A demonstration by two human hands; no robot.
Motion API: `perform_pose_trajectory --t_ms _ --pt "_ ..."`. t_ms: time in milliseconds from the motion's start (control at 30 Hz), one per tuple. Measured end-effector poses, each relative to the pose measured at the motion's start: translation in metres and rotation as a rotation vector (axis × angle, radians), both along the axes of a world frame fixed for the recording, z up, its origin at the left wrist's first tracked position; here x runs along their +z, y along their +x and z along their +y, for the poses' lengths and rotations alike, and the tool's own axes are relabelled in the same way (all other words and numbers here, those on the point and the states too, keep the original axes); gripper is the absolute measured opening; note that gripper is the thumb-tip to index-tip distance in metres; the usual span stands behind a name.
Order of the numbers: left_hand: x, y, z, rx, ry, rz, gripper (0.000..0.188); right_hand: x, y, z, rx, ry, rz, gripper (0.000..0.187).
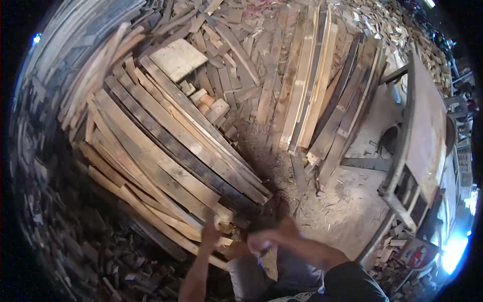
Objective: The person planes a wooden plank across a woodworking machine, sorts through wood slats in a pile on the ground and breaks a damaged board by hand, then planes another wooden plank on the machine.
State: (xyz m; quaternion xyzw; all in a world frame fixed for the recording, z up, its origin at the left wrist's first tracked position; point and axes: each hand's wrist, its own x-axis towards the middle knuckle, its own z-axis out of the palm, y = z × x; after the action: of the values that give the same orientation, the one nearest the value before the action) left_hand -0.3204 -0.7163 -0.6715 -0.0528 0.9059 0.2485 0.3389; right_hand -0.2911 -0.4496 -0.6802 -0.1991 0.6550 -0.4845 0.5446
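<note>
A: Begin at the hands. Position?
B: The left hand (211,234) is at the near ends of the planks (156,148); the view does not confirm contact. The right hand (261,241) is blurred, just beside the grey trousers (289,267) at knee level.

A: Condition of the fingers?
B: Cannot tell on either hand. The left is too small to read, the right too blurred.

A: Location of the planks?
B: Left of centre, side by side in a long stack, near ends toward the hands. Most are pale brown; one is markedly dark.

A: Beyond that?
B: To the right, a floor (347,201) littered with chips and splinters. Past it, a second stack of boards (302,85), pale and dark mixed, running away from the person.

A: Right side?
B: A wood-framed panel (427,126), well apart from both hands.

A: Far side?
B: A pale, flat block (178,59) beyond the left stack, near loose offcuts (205,100). Scrap wood (236,48) covers the ground behind.
</note>
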Motion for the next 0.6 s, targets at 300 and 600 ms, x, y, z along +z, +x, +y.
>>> perform_pose_trajectory --t_ms 300,600 --pt "-0.163 -0.208 -0.017 0.058 -0.33 0.783 0.085 -0.302 -0.287 0.152 -0.74 0.734 0.814 0.027" --pt "-0.186 -0.192 -0.054 0.026 -0.486 0.882 0.085 -0.344 -0.469 0.143 -1.137 0.888 0.567 0.068"
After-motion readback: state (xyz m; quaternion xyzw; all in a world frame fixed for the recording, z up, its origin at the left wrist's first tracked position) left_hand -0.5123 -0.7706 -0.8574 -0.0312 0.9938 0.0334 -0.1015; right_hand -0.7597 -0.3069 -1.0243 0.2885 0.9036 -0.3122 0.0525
